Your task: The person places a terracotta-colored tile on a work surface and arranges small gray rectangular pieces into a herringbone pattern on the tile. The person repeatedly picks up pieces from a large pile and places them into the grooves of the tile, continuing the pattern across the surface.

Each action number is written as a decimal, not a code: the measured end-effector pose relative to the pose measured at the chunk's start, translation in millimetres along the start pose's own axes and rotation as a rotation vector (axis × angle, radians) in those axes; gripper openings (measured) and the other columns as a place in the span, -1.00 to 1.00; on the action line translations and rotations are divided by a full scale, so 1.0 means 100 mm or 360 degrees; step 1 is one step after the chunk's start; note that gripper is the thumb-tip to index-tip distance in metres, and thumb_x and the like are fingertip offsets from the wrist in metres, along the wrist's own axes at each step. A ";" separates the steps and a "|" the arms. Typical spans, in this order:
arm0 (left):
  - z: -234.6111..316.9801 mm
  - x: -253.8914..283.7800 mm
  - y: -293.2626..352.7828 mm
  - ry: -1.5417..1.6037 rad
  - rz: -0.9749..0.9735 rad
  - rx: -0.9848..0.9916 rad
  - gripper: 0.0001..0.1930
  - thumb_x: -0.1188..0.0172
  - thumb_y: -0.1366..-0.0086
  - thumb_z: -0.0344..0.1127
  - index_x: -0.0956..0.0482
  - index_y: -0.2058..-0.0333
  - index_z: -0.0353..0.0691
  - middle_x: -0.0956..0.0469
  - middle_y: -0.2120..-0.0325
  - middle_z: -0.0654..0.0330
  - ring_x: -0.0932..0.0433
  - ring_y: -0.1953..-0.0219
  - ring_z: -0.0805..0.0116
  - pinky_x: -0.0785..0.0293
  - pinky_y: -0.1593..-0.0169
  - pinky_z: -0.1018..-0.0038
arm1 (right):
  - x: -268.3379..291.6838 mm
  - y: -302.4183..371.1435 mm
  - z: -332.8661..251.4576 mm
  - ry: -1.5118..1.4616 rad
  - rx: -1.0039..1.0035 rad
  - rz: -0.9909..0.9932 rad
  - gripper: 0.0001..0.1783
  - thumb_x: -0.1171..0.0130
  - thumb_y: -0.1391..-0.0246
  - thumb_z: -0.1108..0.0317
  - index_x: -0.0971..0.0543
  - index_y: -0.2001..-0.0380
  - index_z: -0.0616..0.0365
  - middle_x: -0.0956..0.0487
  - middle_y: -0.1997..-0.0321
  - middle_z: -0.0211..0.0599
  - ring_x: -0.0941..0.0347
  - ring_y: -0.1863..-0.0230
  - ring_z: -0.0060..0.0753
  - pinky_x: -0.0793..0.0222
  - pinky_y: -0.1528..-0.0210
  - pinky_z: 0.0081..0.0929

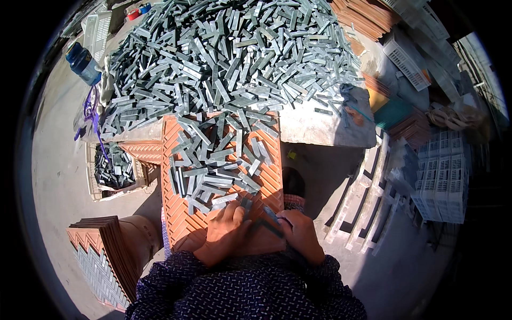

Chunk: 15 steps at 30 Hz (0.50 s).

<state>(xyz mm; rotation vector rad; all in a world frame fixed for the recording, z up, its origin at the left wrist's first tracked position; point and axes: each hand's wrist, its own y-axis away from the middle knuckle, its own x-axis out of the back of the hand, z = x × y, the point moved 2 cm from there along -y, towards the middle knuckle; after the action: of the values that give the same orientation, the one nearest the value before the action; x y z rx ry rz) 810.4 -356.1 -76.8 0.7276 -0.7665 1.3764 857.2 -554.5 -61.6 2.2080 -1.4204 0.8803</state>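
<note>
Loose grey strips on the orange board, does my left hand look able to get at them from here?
Yes, most likely: your left hand is right beside the nearest loose grey strips on the orange board, and nothing visible blocks the way.

Those grey-green strips (pixel 229 58) look like stone or ceramic, can't tell which; flat faces pretty smooth, a few catching a bright sheen, the rest dull and a bit dusty; the orange tray (pixel 274 181) reads as moulded plastic, ridged all over in herringbone, more satin than glossy; the table (pixel 320 130) has a rough, matt, scuffed pale top; the patterned sleeves (pixel 330 277) are soft matt cloth; the blue jug (pixel 82 61) is shiny see-through plastic; the white crates (pixel 440 176) are lattice-sided plastic; the slatted pallet (pixel 356 200) looks rough and worn.
</note>
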 end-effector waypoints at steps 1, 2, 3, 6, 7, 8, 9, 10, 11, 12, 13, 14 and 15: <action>0.00 -0.01 0.00 -0.0043 0.0013 -0.0047 -0.62 -0.27 -0.08 -0.18 -0.46 0.18 -0.24 -0.46 0.18 0.09 -0.52 0.23 0.05 -0.47 0.22 0.23 | 0.02 0.02 0.02 0.0023 0.0001 0.0001 -0.81 -0.21 0.03 0.44 -0.55 0.28 0.16 -0.54 0.36 -0.14 -0.52 0.33 -0.06 -0.44 0.28 -0.27; 0.00 -0.03 0.01 -0.0087 0.0027 -0.0092 -0.63 -0.26 -0.08 -0.19 -0.46 0.17 -0.24 -0.45 0.17 0.09 -0.51 0.22 0.06 -0.48 0.22 0.24 | 0.04 0.04 0.02 0.0084 -0.0008 -0.0005 -0.80 -0.23 0.05 0.46 -0.55 0.29 0.18 -0.55 0.35 -0.14 -0.53 0.32 -0.07 -0.45 0.27 -0.29; -0.01 -0.05 0.02 -0.0094 0.0042 -0.0099 -0.64 -0.25 -0.07 -0.21 -0.47 0.17 -0.24 -0.45 0.17 0.09 -0.51 0.21 0.06 -0.48 0.22 0.24 | 0.05 0.05 -0.03 0.0144 -0.0021 -0.0001 -0.80 -0.25 0.07 0.48 -0.56 0.29 0.20 -0.56 0.35 -0.14 -0.54 0.31 -0.08 -0.46 0.26 -0.30; -0.01 -0.08 0.05 -0.0148 0.0117 -0.0152 -0.66 -0.24 -0.05 -0.26 -0.48 0.18 -0.24 -0.44 0.17 0.08 -0.50 0.20 0.07 -0.49 0.23 0.23 | 0.01 0.12 0.02 0.0154 -0.0029 0.0009 -0.77 -0.28 0.11 0.49 -0.56 0.30 0.21 -0.55 0.34 -0.15 -0.54 0.31 -0.09 -0.47 0.26 -0.31; 0.00 -0.08 0.06 -0.0187 0.0162 -0.0194 -0.66 -0.23 -0.05 -0.28 -0.48 0.18 -0.24 -0.43 0.17 0.07 -0.49 0.20 0.08 -0.50 0.24 0.23 | 0.00 0.14 0.05 0.0126 -0.0021 0.0008 -0.76 -0.29 0.12 0.48 -0.56 0.30 0.20 -0.55 0.34 -0.16 -0.54 0.32 -0.10 -0.47 0.27 -0.31; 0.01 -0.08 0.08 -0.0227 0.0207 -0.0236 -0.67 -0.22 -0.05 -0.30 -0.48 0.18 -0.24 -0.43 0.18 0.07 -0.49 0.19 0.08 -0.50 0.25 0.23 | 0.01 0.16 0.07 0.0148 -0.0023 0.0003 -0.76 -0.29 0.13 0.49 -0.56 0.30 0.20 -0.55 0.35 -0.16 -0.54 0.32 -0.10 -0.47 0.27 -0.32; 0.00 -0.08 0.10 -0.0209 0.0179 -0.0272 -0.69 -0.19 -0.08 -0.33 -0.47 0.17 -0.23 -0.43 0.17 0.07 -0.49 0.17 0.09 -0.52 0.25 0.26 | 0.03 0.18 0.05 0.0175 -0.0026 -0.0001 -0.75 -0.29 0.14 0.49 -0.56 0.30 0.19 -0.54 0.35 -0.16 -0.54 0.32 -0.10 -0.48 0.28 -0.32; -0.02 -0.09 0.13 -0.0190 0.0150 -0.0308 -0.71 -0.16 -0.11 -0.35 -0.47 0.15 -0.23 -0.43 0.16 0.08 -0.49 0.16 0.10 -0.53 0.25 0.28 | 0.04 0.19 0.05 0.0202 -0.0029 -0.0006 -0.74 -0.29 0.15 0.49 -0.56 0.30 0.18 -0.54 0.36 -0.16 -0.54 0.33 -0.11 -0.48 0.29 -0.32; -0.03 -0.10 0.16 -0.0172 0.0122 -0.0343 -0.72 -0.13 -0.13 -0.38 -0.46 0.14 -0.22 -0.43 0.16 0.09 -0.50 0.14 0.11 -0.54 0.25 0.31 | 0.02 0.19 0.05 0.0230 0.0014 0.0012 -0.74 -0.29 0.16 0.49 -0.56 0.30 0.18 -0.54 0.36 -0.17 -0.54 0.33 -0.11 -0.48 0.29 -0.32; -0.04 -0.09 0.17 -0.0164 0.0136 -0.0341 -0.72 -0.13 -0.13 -0.38 -0.46 0.14 -0.23 -0.43 0.17 0.09 -0.50 0.14 0.10 -0.54 0.25 0.30 | 0.00 0.20 0.04 0.0257 0.0056 0.0032 -0.75 -0.29 0.16 0.49 -0.56 0.31 0.17 -0.54 0.36 -0.17 -0.54 0.33 -0.11 -0.48 0.30 -0.32; -0.05 -0.08 0.18 -0.0156 0.0151 -0.0339 -0.72 -0.13 -0.13 -0.38 -0.46 0.14 -0.23 -0.44 0.19 0.09 -0.50 0.15 0.09 -0.54 0.24 0.30 | -0.01 0.20 0.04 0.0283 0.0098 0.0051 -0.75 -0.29 0.17 0.49 -0.56 0.31 0.17 -0.54 0.36 -0.17 -0.54 0.33 -0.11 -0.49 0.31 -0.32; -0.05 -0.08 0.20 -0.0148 0.0165 -0.0336 -0.72 -0.13 -0.12 -0.39 -0.46 0.15 -0.24 -0.45 0.20 0.09 -0.50 0.15 0.08 -0.54 0.24 0.29 | -0.01 0.20 0.02 0.0297 0.0091 0.0044 -0.75 -0.28 0.17 0.49 -0.56 0.32 0.16 -0.54 0.36 -0.17 -0.53 0.33 -0.11 -0.48 0.31 -0.31; -0.07 -0.09 0.20 -0.0144 0.0205 -0.0328 -0.72 -0.16 -0.09 -0.39 -0.47 0.18 -0.24 -0.45 0.23 0.08 -0.50 0.19 0.09 -0.53 0.27 0.28 | -0.01 0.20 0.00 0.0312 0.0084 0.0037 -0.76 -0.28 0.17 0.49 -0.56 0.33 0.16 -0.54 0.37 -0.17 -0.53 0.34 -0.10 -0.48 0.31 -0.31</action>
<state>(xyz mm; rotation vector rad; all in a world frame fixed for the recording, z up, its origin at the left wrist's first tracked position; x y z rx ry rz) 790.3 -354.5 -88.2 0.5893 -1.0254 1.3619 839.1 -562.3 -62.9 2.0806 -1.3465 1.1208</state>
